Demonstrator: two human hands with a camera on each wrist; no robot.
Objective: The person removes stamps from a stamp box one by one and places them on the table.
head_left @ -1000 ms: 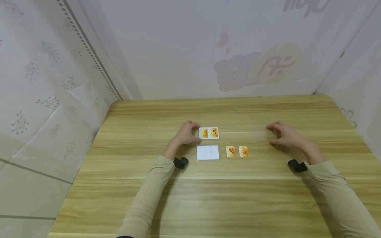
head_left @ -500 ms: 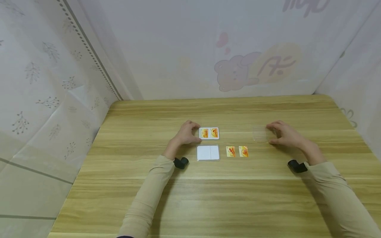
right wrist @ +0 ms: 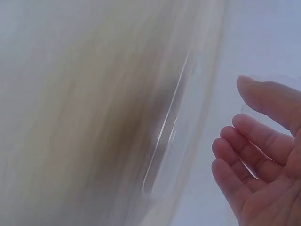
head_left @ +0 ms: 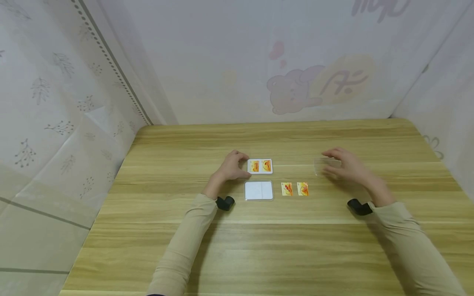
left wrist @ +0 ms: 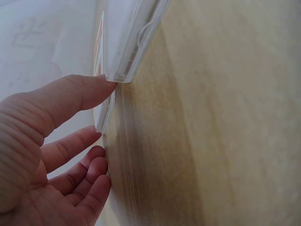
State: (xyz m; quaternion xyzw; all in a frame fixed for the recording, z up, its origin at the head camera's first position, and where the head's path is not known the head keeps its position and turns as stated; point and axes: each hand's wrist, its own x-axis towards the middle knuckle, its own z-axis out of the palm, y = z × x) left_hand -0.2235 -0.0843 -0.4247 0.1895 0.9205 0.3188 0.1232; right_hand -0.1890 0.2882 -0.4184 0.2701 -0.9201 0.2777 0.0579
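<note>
By the left hand (head_left: 230, 166), a white two-stamp holder (head_left: 260, 166) is pinched on the tabletop (head_left: 281, 255). Farther right, a clear cover (head_left: 326, 163) lies ungripped near the right hand (head_left: 349, 165), fingers relaxed; cover handling seems in hand, an edge pinch being needed for lifting.

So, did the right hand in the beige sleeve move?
Yes. The right hand has shifted left, closer to the nearest square yellow-and-orange card, which stayed put.
</note>
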